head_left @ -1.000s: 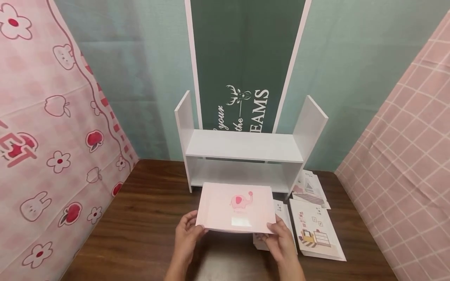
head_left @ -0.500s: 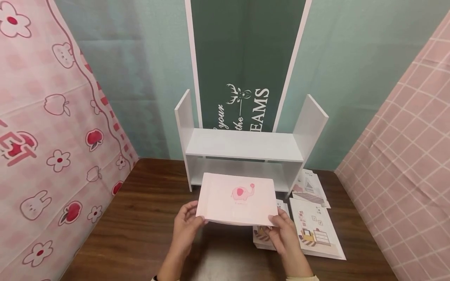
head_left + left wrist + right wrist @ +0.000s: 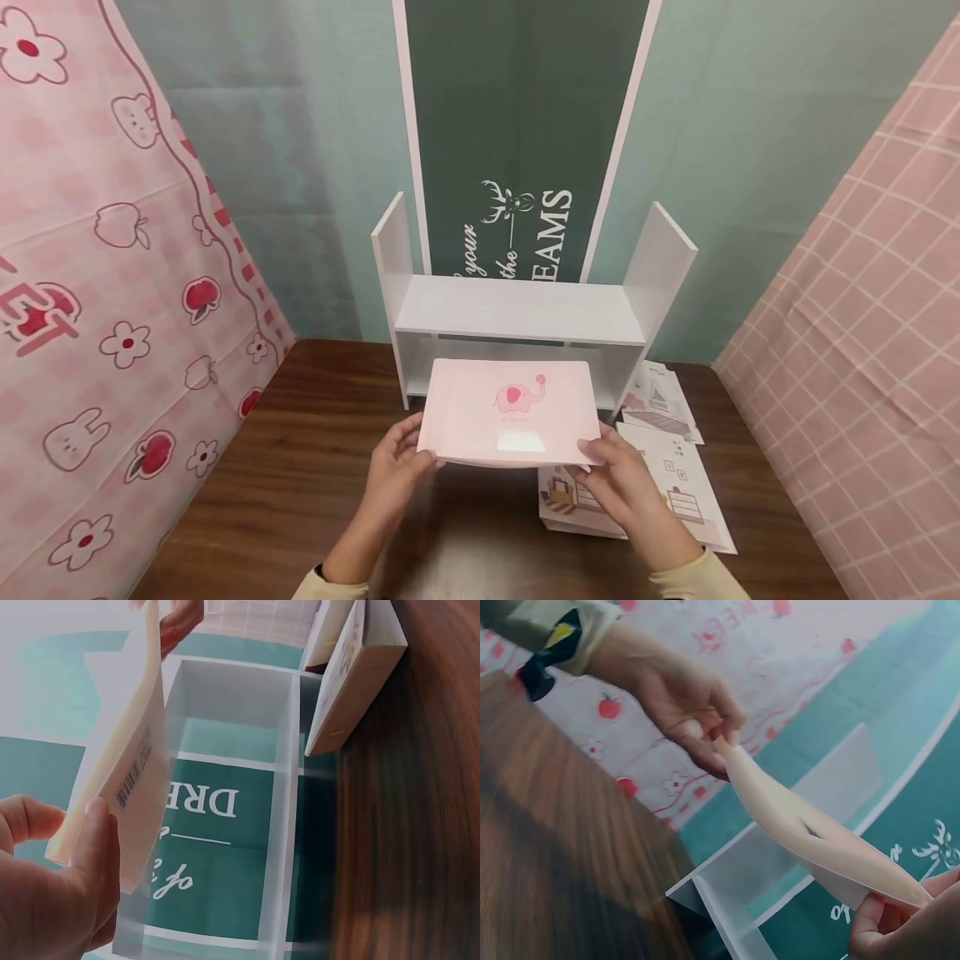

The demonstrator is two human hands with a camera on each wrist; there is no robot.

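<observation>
A pale pink notebook (image 3: pixel 480 408) with an elephant printed on its cover is held level above the table, in front of the white shelf (image 3: pixel 517 310). My left hand (image 3: pixel 400 462) pinches its left end, thumb on the cover and fingers beneath. At the other end my right hand (image 3: pixel 615 471) grips it the same way. The left wrist view shows a barcode on the underside of the notebook (image 3: pixel 139 772). Its pages bow and part slightly along the edge in the right wrist view.
White illustrated notebooks lie on the wooden table to the right: one partly under my right arm (image 3: pixel 570 504), another beside it (image 3: pixel 693 508), more behind (image 3: pixel 660 404). Patterned pink cloths hang left (image 3: pixel 135 333) and right (image 3: pixel 847 333), with a green cloth (image 3: pixel 315 208) at the back.
Both hands have carried the pink notebook forward, toward the shelf, so that it covers more of the lower compartment in the head view. The sleeves have come into view.
</observation>
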